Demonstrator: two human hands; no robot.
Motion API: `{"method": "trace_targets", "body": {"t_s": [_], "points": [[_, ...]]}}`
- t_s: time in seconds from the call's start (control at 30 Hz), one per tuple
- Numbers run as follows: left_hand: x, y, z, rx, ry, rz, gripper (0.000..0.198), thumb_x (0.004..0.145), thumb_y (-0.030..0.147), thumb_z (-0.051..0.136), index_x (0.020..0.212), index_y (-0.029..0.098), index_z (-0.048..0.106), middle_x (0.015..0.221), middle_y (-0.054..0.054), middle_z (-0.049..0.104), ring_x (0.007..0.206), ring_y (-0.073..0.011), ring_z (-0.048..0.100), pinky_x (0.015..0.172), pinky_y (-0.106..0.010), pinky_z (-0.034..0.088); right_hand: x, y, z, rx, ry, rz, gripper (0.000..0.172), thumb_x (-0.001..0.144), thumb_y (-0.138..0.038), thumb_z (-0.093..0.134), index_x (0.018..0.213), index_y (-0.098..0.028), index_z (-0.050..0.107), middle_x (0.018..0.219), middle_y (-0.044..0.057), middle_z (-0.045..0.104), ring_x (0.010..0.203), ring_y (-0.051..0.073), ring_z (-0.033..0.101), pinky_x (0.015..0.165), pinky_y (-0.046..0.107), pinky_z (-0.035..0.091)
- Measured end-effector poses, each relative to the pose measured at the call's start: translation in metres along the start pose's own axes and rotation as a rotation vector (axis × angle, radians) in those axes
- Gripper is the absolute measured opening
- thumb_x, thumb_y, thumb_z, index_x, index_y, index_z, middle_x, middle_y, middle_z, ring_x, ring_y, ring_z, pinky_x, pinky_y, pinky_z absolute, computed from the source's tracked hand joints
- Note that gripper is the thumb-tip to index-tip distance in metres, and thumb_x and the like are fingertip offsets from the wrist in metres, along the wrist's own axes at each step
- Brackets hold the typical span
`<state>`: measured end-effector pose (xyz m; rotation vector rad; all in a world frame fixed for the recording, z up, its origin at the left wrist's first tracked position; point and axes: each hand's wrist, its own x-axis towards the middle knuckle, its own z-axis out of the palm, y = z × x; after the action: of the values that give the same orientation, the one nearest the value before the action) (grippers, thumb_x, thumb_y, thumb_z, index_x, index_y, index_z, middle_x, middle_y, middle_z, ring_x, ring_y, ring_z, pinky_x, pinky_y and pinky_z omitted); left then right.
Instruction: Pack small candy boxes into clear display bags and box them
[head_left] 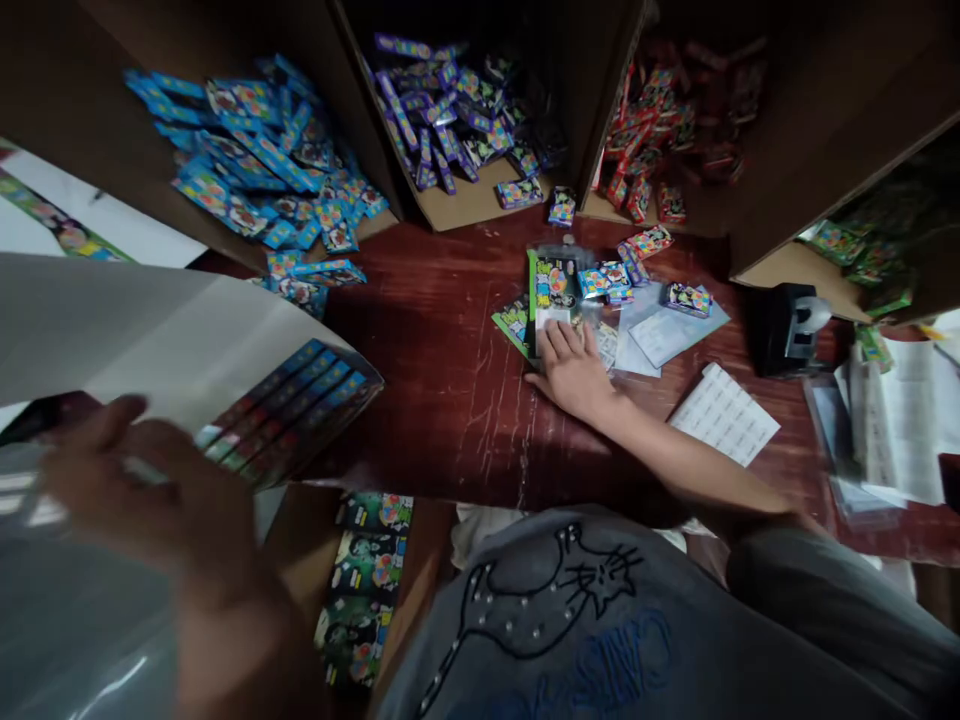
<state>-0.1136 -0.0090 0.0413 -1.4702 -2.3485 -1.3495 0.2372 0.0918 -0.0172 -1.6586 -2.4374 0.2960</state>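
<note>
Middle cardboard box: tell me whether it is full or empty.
Partly full: purple packets lie heaped inside the box, with bare cardboard showing in front.

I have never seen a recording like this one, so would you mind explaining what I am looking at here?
There is no machine here: a person works with two bare hands. The single picture comes from a camera worn on their head, looking forward and down, so their grey shirt shows at the bottom. The left hand, blurred, grips a wrapped bundle of small packs laid in rows. The right hand lies open, touching a green pack in a small pile on the dark red table. Behind stand cardboard boxes holding blue packs, purple packs and red packs. By the right forearm lies a sheet of white labels, with a black tape dispenser beyond.
</note>
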Motion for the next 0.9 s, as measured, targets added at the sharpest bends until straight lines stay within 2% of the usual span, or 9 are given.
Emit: {"method": "trace_targets", "body": {"t_s": [0.03, 0.07, 0.1, 0.2, 0.3, 0.47, 0.57, 0.77, 0.9], "points": [[-0.010, 0.017, 0.019, -0.066, 0.074, 0.105, 0.037, 0.099, 0.037, 0.059, 0.132, 0.034, 0.074, 0.141, 0.000, 0.073, 0.141, -0.0339, 0.060, 0.128, -0.060, 0.036, -0.015, 0.015, 0.005, 0.035, -0.011, 0.001, 0.052, 0.104, -0.028, 0.064, 0.150, -0.004, 0.062, 0.160, 0.026, 0.057, 0.153, 0.040, 0.053, 0.128, 0.063, 0.040], [-0.021, 0.036, 0.041, -0.170, -0.030, 0.144, 0.032, 0.102, 0.039, 0.057, 0.127, 0.030, 0.076, 0.132, -0.004, 0.076, 0.129, -0.0304, 0.067, 0.121, -0.056, 0.046, -0.028, 0.024, 0.009, 0.080, -0.008, -0.014, 0.042, 0.107, -0.022, 0.054, 0.144, -0.007, 0.068, 0.153, 0.022, 0.065, 0.147, 0.035, 0.061, 0.124, 0.056, 0.048], [-0.031, 0.056, 0.066, -0.280, -0.262, 0.118, 0.032, 0.105, 0.044, 0.056, 0.123, 0.026, 0.077, 0.128, -0.006, 0.078, 0.122, -0.0286, 0.070, 0.117, -0.054, 0.050, -0.040, 0.029, 0.010, 0.137, 0.020, -0.032, 0.040, 0.109, -0.019, 0.047, 0.139, -0.010, 0.071, 0.146, 0.019, 0.072, 0.140, 0.030, 0.068, 0.119, 0.050, 0.054], [-0.058, 0.105, 0.138, -0.664, -0.786, -0.312, 0.050, 0.099, 0.064, 0.063, 0.117, 0.019, 0.074, 0.108, -0.012, 0.081, 0.104, -0.0302, 0.077, 0.097, -0.050, 0.061, -0.070, 0.024, 0.000, 0.338, 0.138, -0.107, 0.038, 0.110, -0.024, 0.047, 0.137, -0.018, 0.074, 0.139, 0.012, 0.077, 0.130, 0.025, 0.075, 0.114, 0.047, 0.060], [-0.075, 0.132, 0.177, -0.932, -0.971, -0.596, 0.056, 0.082, 0.059, 0.084, 0.118, 0.018, 0.070, 0.110, -0.012, 0.081, 0.098, -0.0297, 0.077, 0.092, -0.047, 0.061, -0.091, 0.020, -0.021, 0.472, 0.140, -0.279, 0.040, 0.109, -0.030, 0.051, 0.142, -0.019, 0.070, 0.146, 0.012, 0.073, 0.139, 0.025, 0.069, 0.120, 0.049, 0.057], [-0.096, 0.143, 0.169, -0.784, -1.030, -0.214, 0.035, 0.080, 0.039, 0.084, 0.108, 0.019, 0.074, 0.105, -0.005, 0.080, 0.095, -0.0244, 0.073, 0.094, -0.040, 0.058, -0.091, 0.036, -0.053, 0.506, 0.117, -0.321, 0.067, 0.102, -0.054, 0.066, 0.158, -0.019, 0.055, 0.165, 0.019, 0.054, 0.154, 0.033, 0.053, 0.124, 0.062, 0.050], [-0.101, 0.143, 0.155, -0.646, -1.161, 0.007, 0.024, 0.087, 0.036, 0.076, 0.104, 0.020, 0.073, 0.092, -0.003, 0.077, 0.082, -0.0207, 0.069, 0.080, -0.033, 0.057, -0.074, 0.047, -0.064, 0.423, 0.184, -0.179, 0.049, 0.107, -0.037, 0.060, 0.151, -0.017, 0.059, 0.149, 0.020, 0.064, 0.142, 0.034, 0.060, 0.118, 0.061, 0.054], [-0.101, 0.141, 0.145, -0.532, -1.244, 0.091, 0.020, 0.093, 0.038, 0.069, 0.101, 0.021, 0.075, 0.081, -0.002, 0.073, 0.070, -0.0180, 0.063, 0.066, -0.029, 0.053, -0.059, 0.055, -0.072, 0.401, 0.175, -0.190, 0.023, 0.102, -0.032, 0.070, 0.121, -0.018, 0.069, 0.118, 0.013, 0.070, 0.115, 0.031, 0.068, 0.101, 0.051, 0.061], [-0.098, 0.141, 0.144, -0.496, -1.306, 0.134, 0.022, 0.096, 0.039, 0.065, 0.102, 0.020, 0.074, 0.083, -0.004, 0.074, 0.071, -0.0191, 0.065, 0.065, -0.030, 0.053, -0.052, 0.064, -0.084, 0.476, 0.044, -0.160, 0.026, 0.093, -0.033, 0.082, 0.110, -0.021, 0.066, 0.114, 0.009, 0.072, 0.105, 0.026, 0.069, 0.093, 0.043, 0.058]]}}
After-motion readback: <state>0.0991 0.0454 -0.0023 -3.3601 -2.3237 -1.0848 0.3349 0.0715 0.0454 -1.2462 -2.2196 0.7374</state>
